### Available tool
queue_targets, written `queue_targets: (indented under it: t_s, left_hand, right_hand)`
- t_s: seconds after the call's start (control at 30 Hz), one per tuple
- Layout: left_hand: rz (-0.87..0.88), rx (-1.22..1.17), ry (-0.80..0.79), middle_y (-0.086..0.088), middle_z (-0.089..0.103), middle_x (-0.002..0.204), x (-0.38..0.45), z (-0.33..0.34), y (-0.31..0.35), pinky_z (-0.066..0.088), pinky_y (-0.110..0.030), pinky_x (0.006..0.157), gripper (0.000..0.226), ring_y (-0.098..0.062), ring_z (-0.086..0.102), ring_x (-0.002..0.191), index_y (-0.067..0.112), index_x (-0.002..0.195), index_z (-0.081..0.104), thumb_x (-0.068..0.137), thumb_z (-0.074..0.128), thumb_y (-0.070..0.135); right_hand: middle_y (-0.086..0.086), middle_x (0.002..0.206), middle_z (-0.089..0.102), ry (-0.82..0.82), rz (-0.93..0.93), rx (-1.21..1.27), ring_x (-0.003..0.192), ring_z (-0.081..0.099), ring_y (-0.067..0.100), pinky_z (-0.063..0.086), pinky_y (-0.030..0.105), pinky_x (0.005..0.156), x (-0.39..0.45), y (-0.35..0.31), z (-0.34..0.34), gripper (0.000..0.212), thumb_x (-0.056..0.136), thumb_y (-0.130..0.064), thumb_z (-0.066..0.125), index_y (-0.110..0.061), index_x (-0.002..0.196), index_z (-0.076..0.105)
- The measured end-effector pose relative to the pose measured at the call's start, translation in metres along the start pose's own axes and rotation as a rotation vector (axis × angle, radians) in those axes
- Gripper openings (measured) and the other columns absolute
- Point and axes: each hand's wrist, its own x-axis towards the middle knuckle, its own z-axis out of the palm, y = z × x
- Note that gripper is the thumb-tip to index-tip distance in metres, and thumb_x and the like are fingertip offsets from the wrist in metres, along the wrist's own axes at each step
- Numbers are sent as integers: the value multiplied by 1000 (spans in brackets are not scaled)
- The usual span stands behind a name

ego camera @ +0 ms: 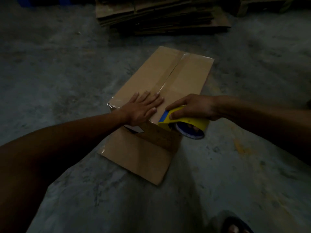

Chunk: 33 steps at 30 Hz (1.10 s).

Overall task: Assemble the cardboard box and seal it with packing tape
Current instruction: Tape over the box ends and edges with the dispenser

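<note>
A brown cardboard box (185, 76) lies on the concrete floor, its two top flaps closed with clear tape (165, 81) running along the centre seam. My left hand (143, 106) presses flat, fingers spread, on the near end of the top. My right hand (193, 106) grips a yellow and blue tape dispenser (183, 121) at the box's near edge, its blue-cored roll hanging over the side. A loose flap (138, 158) lies flat on the floor at the near end, where the box stands open.
A stack of flattened cardboard sheets (161, 14) lies on the floor at the back. My sandalled foot (235, 226) shows at the bottom right. The grey concrete floor (50, 64) surrounds the box. The scene is dim.
</note>
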Motion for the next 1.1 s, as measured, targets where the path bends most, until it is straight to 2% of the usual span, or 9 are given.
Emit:
queue_targets:
  t_s: [0.1, 0.2, 0.3, 0.43, 0.63, 0.77, 0.87, 0.97, 1.1]
  left_hand:
    - [-39, -17, -39, 8, -10, 162, 9, -11, -23, 2, -51, 117, 52, -25, -8, 149, 40, 148, -12, 100, 7, 47]
    - [-34, -17, -44, 9, -8, 162, 11, -12, -35, 4, -51, 117, 54, -24, -7, 149, 43, 146, -14, 96, 2, 54]
    - [-21, -29, -38, 10, -8, 162, 12, -12, -43, 3, -51, 117, 61, -23, -6, 149, 44, 146, -13, 89, -6, 63]
    - [22, -7, 0, 10, -4, 162, 16, -10, -36, 4, -50, 116, 61, -23, -3, 149, 40, 150, -6, 92, -3, 58]
    - [59, -22, -3, 10, -4, 162, 12, -7, -29, 1, -48, 118, 60, -22, -4, 149, 38, 151, -3, 93, 1, 55]
    - [53, -6, 22, 11, -3, 162, 12, -7, -35, 2, -47, 117, 58, -23, -2, 149, 38, 152, -1, 96, 4, 50]
    - [55, -11, 26, 11, -3, 162, 11, -3, -32, 3, -48, 117, 60, -23, -2, 149, 39, 151, -3, 93, -1, 54]
    - [57, -24, 1, 11, -5, 162, 12, -2, -31, 3, -49, 117, 60, -23, -4, 149, 39, 151, -4, 93, 0, 55]
    - [-7, -36, -15, 7, -4, 162, 12, 0, -23, 5, -52, 117, 55, -25, -3, 149, 36, 152, 0, 99, 8, 49]
  right_hand:
    - [-1, 83, 64, 54, -17, 70, 53, 59, 9, 50, 17, 39, 19, -16, 0, 45, 83, -25, 73, -21, 127, 64]
    - [6, 81, 66, 47, -8, 140, 40, 58, 10, 49, 20, 38, 25, -20, 2, 44, 84, -20, 72, -19, 128, 63]
    - [7, 94, 67, 22, -9, 118, 55, 60, 13, 51, 20, 41, 12, -12, -4, 45, 84, -27, 72, -29, 128, 62]
    - [8, 90, 68, -49, 33, 147, 49, 62, 12, 52, 25, 46, -18, 13, -19, 42, 85, -27, 71, -36, 125, 62]
    - [8, 98, 74, -71, 91, 6, 81, 72, 30, 62, 45, 70, -44, 43, -30, 42, 82, -32, 73, -43, 121, 63]
    - [0, 84, 73, -79, 116, 18, 53, 67, 12, 57, 30, 50, -46, 50, -27, 41, 84, -27, 71, -41, 122, 62]
    - [4, 93, 72, -74, 127, 25, 69, 68, 23, 61, 38, 63, -45, 52, -22, 43, 83, -27, 72, -40, 123, 62]
    - [-11, 97, 64, -43, 102, -90, 78, 62, 9, 55, 23, 62, -38, 52, -14, 44, 83, -32, 72, -39, 125, 60]
    - [-10, 110, 54, 4, 39, -285, 96, 53, 9, 42, 22, 78, -25, 39, -7, 46, 83, -34, 71, -38, 127, 60]
